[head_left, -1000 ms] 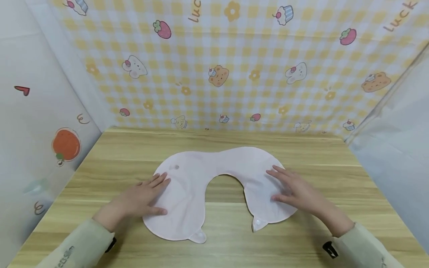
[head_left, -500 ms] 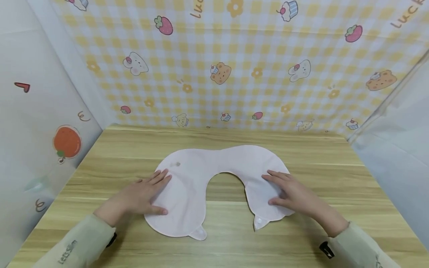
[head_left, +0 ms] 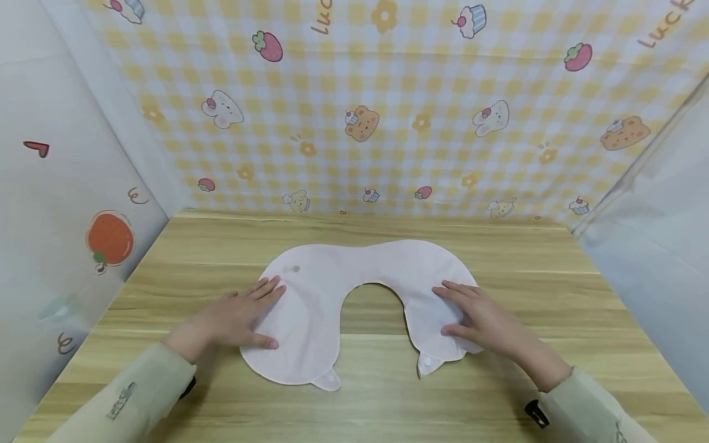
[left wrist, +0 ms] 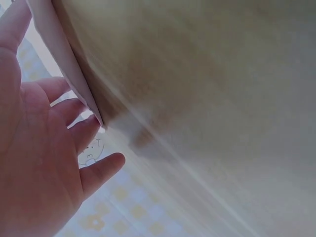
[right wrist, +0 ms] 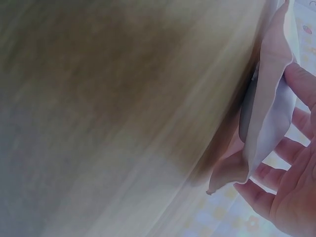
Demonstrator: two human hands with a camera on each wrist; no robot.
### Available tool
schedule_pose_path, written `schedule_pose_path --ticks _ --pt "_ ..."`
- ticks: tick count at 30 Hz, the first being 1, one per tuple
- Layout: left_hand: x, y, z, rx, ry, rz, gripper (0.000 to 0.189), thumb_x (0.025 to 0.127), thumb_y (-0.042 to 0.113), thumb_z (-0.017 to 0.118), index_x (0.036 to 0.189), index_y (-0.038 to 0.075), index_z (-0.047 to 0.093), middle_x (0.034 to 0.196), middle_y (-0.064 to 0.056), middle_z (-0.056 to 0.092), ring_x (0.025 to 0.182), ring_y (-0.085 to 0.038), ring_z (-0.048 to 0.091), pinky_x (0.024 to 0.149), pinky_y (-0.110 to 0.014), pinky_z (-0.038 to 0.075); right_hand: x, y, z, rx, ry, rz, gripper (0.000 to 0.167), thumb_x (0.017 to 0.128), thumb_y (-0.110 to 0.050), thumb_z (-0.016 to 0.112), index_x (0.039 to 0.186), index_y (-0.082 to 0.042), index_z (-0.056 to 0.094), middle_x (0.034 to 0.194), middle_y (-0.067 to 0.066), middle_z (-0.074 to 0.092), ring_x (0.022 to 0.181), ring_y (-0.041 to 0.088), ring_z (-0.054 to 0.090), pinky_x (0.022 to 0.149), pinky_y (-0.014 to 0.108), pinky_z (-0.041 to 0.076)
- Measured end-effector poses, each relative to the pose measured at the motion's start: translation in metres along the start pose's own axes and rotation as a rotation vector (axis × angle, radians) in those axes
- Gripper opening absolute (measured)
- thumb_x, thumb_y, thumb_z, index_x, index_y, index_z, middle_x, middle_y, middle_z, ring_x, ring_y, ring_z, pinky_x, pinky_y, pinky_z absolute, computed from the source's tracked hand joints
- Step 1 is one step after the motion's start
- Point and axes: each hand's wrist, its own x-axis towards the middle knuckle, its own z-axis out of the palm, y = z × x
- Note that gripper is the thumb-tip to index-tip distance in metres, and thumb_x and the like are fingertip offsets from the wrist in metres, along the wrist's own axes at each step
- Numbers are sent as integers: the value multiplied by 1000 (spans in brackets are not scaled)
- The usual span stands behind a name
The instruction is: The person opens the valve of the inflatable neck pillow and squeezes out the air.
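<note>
A flat, pale pink U-shaped neck pillow (head_left: 316, 264) lies on the wooden table, its opening toward me in the head view. My left hand (head_left: 235, 320) rests on the left lobe with fingers spread, the little finger reaching past the edge in the left wrist view. On the right lobe my right hand (head_left: 482, 317) lies with fingers extended. There the pillow's edge (right wrist: 269, 84) stands bent up off the table, with a grey piece (right wrist: 247, 111) underneath. A small valve (head_left: 296, 269) shows at upper left. Snap tabs stick out at the left end (head_left: 328, 379) and right end (head_left: 429, 364).
The wooden tabletop (head_left: 376, 406) runs back to a yellow-checked cloth (head_left: 388, 86) with cartoon prints. White sheets hang at the left (head_left: 66, 184) and right (head_left: 653, 215). Each sleeve has a black piece near its cuff.
My right hand has shifted slightly left and now bears on the right lobe, whose outer edge has buckled. The pillow's near edge has moved slightly away from me. The left hand barely moved.
</note>
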Motion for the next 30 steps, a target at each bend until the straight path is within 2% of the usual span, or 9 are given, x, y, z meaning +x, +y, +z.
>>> schedule_pose_path --ticks 10,19,26,30 --pt "19 -5 -9 -64 -41 1 106 80 67 69 158 8 26 166 -16 18 151 -42 20 109 -71 30 4 5 -3 9 -10 46 70 80 -32 82 140 -7 55 143 23 54 131 45 51 104 60 43" --pt "50 -12 -18 -61 -46 77 106 80 59 74 155 1 28 164 -23 18 149 -47 20 117 -61 27 6 15 -4 49 -14 95 69 82 -27 81 141 -6 53 145 23 52 134 46 48 106 61 41" --pt "69 -12 -26 -92 -115 9 106 80 57 75 158 7 24 167 -16 11 153 -42 12 120 -60 22 11 25 -7 57 7 85 67 82 -25 81 139 -3 55 142 23 55 133 46 49 107 63 39" --pt "77 -12 -27 -83 -126 -1 106 80 54 76 158 6 23 167 -17 10 153 -43 12 119 -62 22 16 30 -7 65 -8 93 68 82 -25 81 140 -3 54 143 22 54 135 45 47 108 63 36"
